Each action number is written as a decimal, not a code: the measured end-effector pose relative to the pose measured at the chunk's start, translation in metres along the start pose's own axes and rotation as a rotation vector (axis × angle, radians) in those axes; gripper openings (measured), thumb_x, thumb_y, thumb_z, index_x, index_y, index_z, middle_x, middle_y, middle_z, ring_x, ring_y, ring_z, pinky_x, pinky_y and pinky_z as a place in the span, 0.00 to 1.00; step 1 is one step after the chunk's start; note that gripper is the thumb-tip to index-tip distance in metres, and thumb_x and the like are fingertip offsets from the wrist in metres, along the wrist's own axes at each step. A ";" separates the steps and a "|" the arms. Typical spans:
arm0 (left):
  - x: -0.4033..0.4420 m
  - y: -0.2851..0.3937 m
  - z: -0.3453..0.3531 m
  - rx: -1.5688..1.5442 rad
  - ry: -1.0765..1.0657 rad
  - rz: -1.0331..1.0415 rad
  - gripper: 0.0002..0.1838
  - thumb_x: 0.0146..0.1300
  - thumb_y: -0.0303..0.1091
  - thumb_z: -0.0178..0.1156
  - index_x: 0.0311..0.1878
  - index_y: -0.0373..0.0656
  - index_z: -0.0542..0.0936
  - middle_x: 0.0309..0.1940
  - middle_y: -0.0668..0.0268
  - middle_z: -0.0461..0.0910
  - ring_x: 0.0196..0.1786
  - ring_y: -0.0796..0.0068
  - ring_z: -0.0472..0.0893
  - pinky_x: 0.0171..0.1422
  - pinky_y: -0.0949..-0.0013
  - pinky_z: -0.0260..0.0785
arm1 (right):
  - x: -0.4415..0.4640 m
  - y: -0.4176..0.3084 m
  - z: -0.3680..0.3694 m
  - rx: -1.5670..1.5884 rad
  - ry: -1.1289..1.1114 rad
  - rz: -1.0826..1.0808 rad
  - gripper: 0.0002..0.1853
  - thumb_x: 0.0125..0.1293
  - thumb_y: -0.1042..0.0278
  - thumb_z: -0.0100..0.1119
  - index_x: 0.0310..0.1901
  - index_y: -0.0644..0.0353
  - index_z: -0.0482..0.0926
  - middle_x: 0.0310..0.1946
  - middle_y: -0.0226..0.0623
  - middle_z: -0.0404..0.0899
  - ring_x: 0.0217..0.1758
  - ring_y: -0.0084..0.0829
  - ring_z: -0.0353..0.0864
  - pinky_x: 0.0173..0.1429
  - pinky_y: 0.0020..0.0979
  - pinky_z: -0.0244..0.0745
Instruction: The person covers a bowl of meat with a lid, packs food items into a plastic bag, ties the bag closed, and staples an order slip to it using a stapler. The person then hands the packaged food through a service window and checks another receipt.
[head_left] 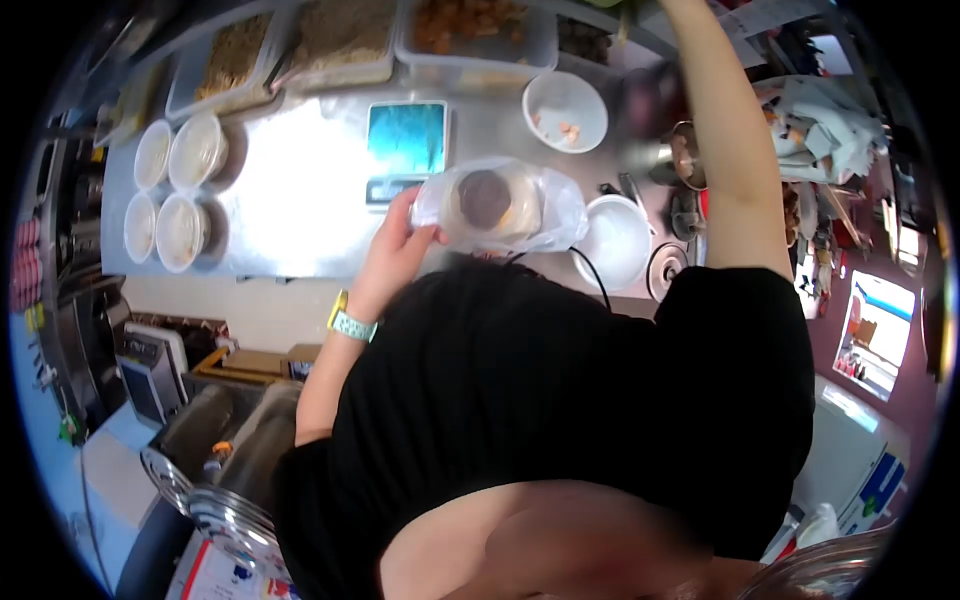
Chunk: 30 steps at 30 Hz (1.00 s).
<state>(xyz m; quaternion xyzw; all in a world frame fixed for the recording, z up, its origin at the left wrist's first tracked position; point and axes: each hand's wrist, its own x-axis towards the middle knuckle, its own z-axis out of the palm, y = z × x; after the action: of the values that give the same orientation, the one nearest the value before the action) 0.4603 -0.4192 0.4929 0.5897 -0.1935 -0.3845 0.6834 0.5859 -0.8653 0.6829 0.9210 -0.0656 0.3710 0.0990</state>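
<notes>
My left hand, with a watch on its wrist, grips the left edge of a clear plastic bag near the counter's front. Inside the bag is a round, pale container with a dark round patch; what that patch is I cannot make out. Just beyond the bag lies a kitchen scale with a shiny blue top. My right arm reaches far forward to the top edge of the view, where the hand itself is cut off. Close to that spot a bit of something green shows.
Several lidded white bowls stand at the counter's left. Food tubs line the back. A white bowl holds a few orange pieces; another white bowl sits right of the bag. A black cord hangs over the front edge.
</notes>
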 end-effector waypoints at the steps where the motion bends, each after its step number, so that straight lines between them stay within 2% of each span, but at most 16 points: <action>1: -0.003 0.006 0.001 0.093 0.011 -0.005 0.22 0.67 0.19 0.47 0.64 0.37 0.61 0.41 0.65 0.76 0.42 0.78 0.76 0.53 0.73 0.68 | -0.015 -0.021 -0.022 0.381 0.110 -0.006 0.14 0.62 0.76 0.52 0.50 0.61 0.78 0.48 0.42 0.80 0.43 0.40 0.82 0.50 0.38 0.76; 4: -0.009 0.005 0.002 0.000 -0.048 -0.019 0.23 0.68 0.21 0.47 0.66 0.37 0.60 0.41 0.65 0.76 0.41 0.79 0.76 0.51 0.73 0.69 | -0.080 -0.063 -0.080 1.163 0.181 0.196 0.22 0.64 0.87 0.47 0.59 0.62 0.73 0.47 0.35 0.78 0.43 0.24 0.80 0.50 0.26 0.75; 6: -0.014 0.004 0.004 -0.014 -0.044 -0.008 0.24 0.68 0.21 0.48 0.66 0.38 0.60 0.40 0.66 0.76 0.41 0.79 0.76 0.51 0.74 0.69 | -0.095 -0.086 -0.091 0.945 0.488 0.202 0.23 0.66 0.84 0.48 0.63 0.62 0.67 0.48 0.37 0.78 0.43 0.23 0.79 0.51 0.25 0.73; 8: -0.013 0.008 0.008 0.016 -0.010 -0.068 0.25 0.67 0.21 0.49 0.67 0.37 0.60 0.39 0.66 0.76 0.41 0.79 0.76 0.51 0.74 0.68 | -0.099 -0.029 -0.049 0.703 0.458 0.287 0.23 0.64 0.83 0.50 0.62 0.61 0.69 0.48 0.35 0.77 0.45 0.23 0.76 0.52 0.25 0.72; 9: -0.016 0.012 0.009 0.122 0.008 -0.079 0.26 0.67 0.21 0.49 0.68 0.37 0.58 0.38 0.66 0.76 0.42 0.79 0.76 0.52 0.75 0.68 | -0.079 -0.041 -0.060 0.796 0.419 0.268 0.22 0.63 0.82 0.51 0.60 0.61 0.72 0.51 0.37 0.78 0.51 0.29 0.76 0.56 0.29 0.71; 10: -0.015 0.012 0.009 0.099 -0.035 -0.044 0.27 0.67 0.21 0.49 0.69 0.36 0.56 0.38 0.66 0.76 0.42 0.79 0.76 0.52 0.74 0.68 | -0.072 -0.009 -0.033 0.358 0.450 0.181 0.23 0.62 0.81 0.51 0.59 0.57 0.74 0.56 0.42 0.76 0.57 0.37 0.76 0.62 0.32 0.69; 11: -0.012 0.008 0.009 0.091 -0.057 -0.021 0.27 0.68 0.21 0.49 0.69 0.35 0.56 0.38 0.66 0.76 0.41 0.79 0.76 0.53 0.73 0.68 | -0.059 -0.017 -0.038 0.308 0.446 0.124 0.23 0.62 0.79 0.51 0.60 0.52 0.74 0.58 0.47 0.74 0.61 0.43 0.73 0.65 0.34 0.68; 13: -0.015 0.004 0.013 0.081 -0.083 0.005 0.27 0.68 0.21 0.48 0.69 0.35 0.55 0.38 0.66 0.76 0.41 0.79 0.76 0.53 0.73 0.69 | -0.038 -0.019 -0.036 0.328 0.327 0.061 0.26 0.59 0.80 0.52 0.59 0.50 0.75 0.54 0.47 0.75 0.58 0.44 0.74 0.61 0.38 0.70; 14: -0.018 0.004 0.013 0.072 -0.068 -0.025 0.27 0.68 0.21 0.48 0.69 0.35 0.56 0.38 0.66 0.75 0.40 0.79 0.76 0.53 0.72 0.69 | -0.031 -0.027 -0.040 0.778 0.067 0.373 0.27 0.57 0.81 0.52 0.59 0.51 0.75 0.52 0.48 0.75 0.55 0.47 0.74 0.60 0.40 0.70; 16: -0.020 0.005 0.015 0.064 -0.051 -0.044 0.27 0.68 0.21 0.48 0.69 0.35 0.56 0.39 0.66 0.75 0.40 0.78 0.76 0.53 0.72 0.70 | -0.014 -0.013 -0.013 0.186 0.335 -0.091 0.27 0.55 0.83 0.51 0.58 0.53 0.76 0.51 0.50 0.76 0.55 0.48 0.75 0.59 0.38 0.71; 17: -0.021 0.005 0.016 0.035 -0.053 -0.038 0.26 0.68 0.21 0.47 0.69 0.35 0.56 0.39 0.65 0.75 0.40 0.79 0.76 0.53 0.72 0.70 | -0.007 -0.007 -0.009 0.185 0.341 -0.095 0.27 0.55 0.83 0.51 0.58 0.53 0.76 0.51 0.50 0.76 0.55 0.48 0.75 0.59 0.38 0.71; 19: -0.024 0.003 0.015 0.011 -0.048 -0.019 0.25 0.68 0.21 0.47 0.68 0.34 0.58 0.40 0.65 0.76 0.40 0.79 0.76 0.52 0.72 0.71 | 0.008 -0.024 -0.025 0.396 -0.006 -0.269 0.27 0.53 0.84 0.51 0.56 0.54 0.77 0.52 0.51 0.77 0.56 0.47 0.75 0.59 0.37 0.71; 25: -0.028 -0.003 0.006 0.073 -0.037 0.044 0.24 0.67 0.21 0.48 0.66 0.35 0.60 0.41 0.64 0.76 0.41 0.79 0.77 0.52 0.72 0.71 | -0.026 -0.070 -0.072 0.579 0.062 -0.011 0.28 0.52 0.86 0.51 0.58 0.60 0.76 0.62 0.53 0.70 0.63 0.47 0.72 0.66 0.32 0.66; 27: -0.025 -0.007 0.001 0.090 -0.021 0.027 0.23 0.67 0.22 0.48 0.65 0.35 0.61 0.41 0.65 0.77 0.42 0.78 0.77 0.51 0.72 0.71 | -0.081 -0.083 -0.076 1.198 -0.014 -0.125 0.32 0.70 0.76 0.47 0.72 0.47 0.50 0.58 0.55 0.73 0.52 0.41 0.82 0.53 0.36 0.77; 28: -0.022 -0.014 -0.001 0.107 -0.002 0.011 0.21 0.67 0.23 0.49 0.64 0.36 0.62 0.40 0.65 0.77 0.42 0.78 0.77 0.50 0.72 0.71 | -0.116 -0.106 -0.096 1.189 -0.099 -0.115 0.39 0.70 0.86 0.41 0.74 0.37 0.41 0.56 0.54 0.74 0.51 0.38 0.81 0.52 0.33 0.78; 30: -0.018 -0.012 0.001 0.133 0.049 0.036 0.19 0.68 0.26 0.49 0.62 0.37 0.63 0.39 0.66 0.78 0.43 0.78 0.77 0.51 0.72 0.69 | -0.178 -0.156 -0.117 1.563 -0.146 -0.087 0.41 0.69 0.84 0.44 0.73 0.34 0.37 0.56 0.54 0.74 0.54 0.39 0.80 0.54 0.35 0.77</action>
<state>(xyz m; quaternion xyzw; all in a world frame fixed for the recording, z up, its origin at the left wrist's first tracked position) 0.4442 -0.4065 0.4849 0.6396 -0.2123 -0.3437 0.6539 0.4098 -0.6786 0.6205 0.7475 0.2440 0.2438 -0.5677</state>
